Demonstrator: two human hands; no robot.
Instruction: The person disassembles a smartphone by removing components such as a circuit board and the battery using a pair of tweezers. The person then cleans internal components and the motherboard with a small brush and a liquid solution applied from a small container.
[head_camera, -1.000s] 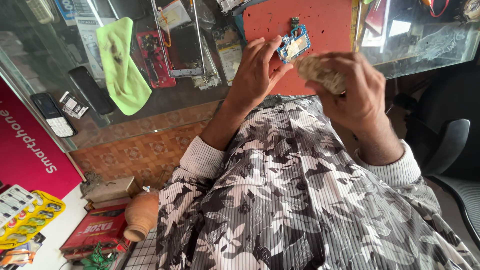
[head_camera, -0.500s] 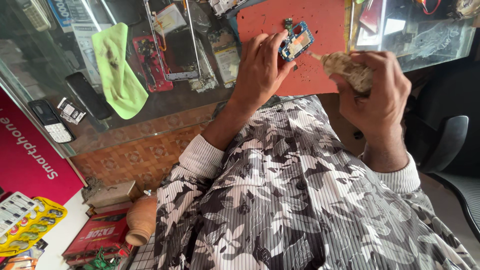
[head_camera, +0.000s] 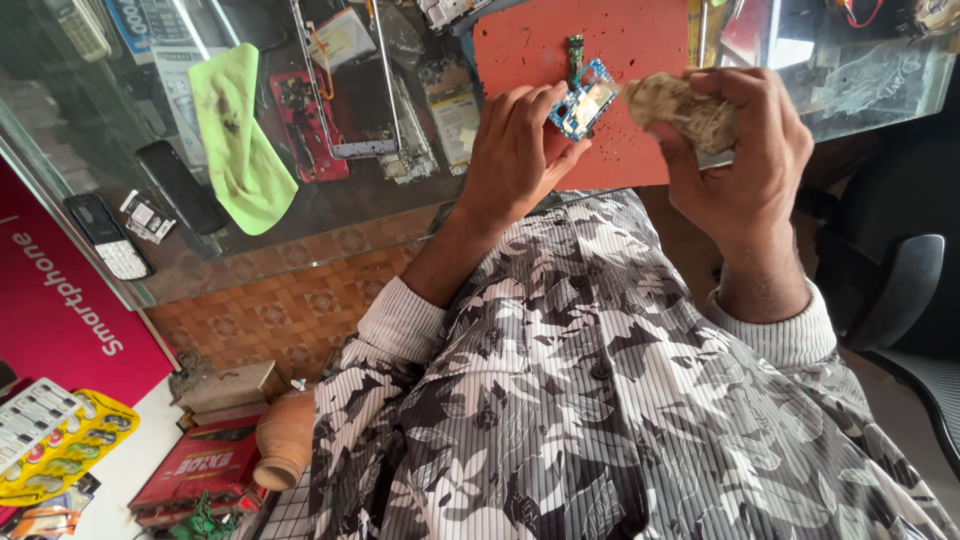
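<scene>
My left hand (head_camera: 515, 150) holds a small blue circuit board (head_camera: 583, 100) by its edge, just above a red work mat (head_camera: 540, 50) on the glass counter. My right hand (head_camera: 745, 150) is closed around a dirty beige wad of cloth (head_camera: 675, 105). The tip of the wad touches the right side of the board. Both hands hover at the counter's near edge, and my patterned shirt fills the lower view.
On the glass counter (head_camera: 330, 205) to the left lie a green cloth (head_camera: 240, 140), an opened red phone (head_camera: 298, 125), a phone frame (head_camera: 350, 90), a black phone (head_camera: 180, 185) and a keypad phone (head_camera: 110, 235). A clay pot (head_camera: 285, 440) stands below. A dark chair (head_camera: 900, 290) is at the right.
My right hand has brought the cloth wad up to the circuit board until it touches. My left hand keeps holding the board over the red mat.
</scene>
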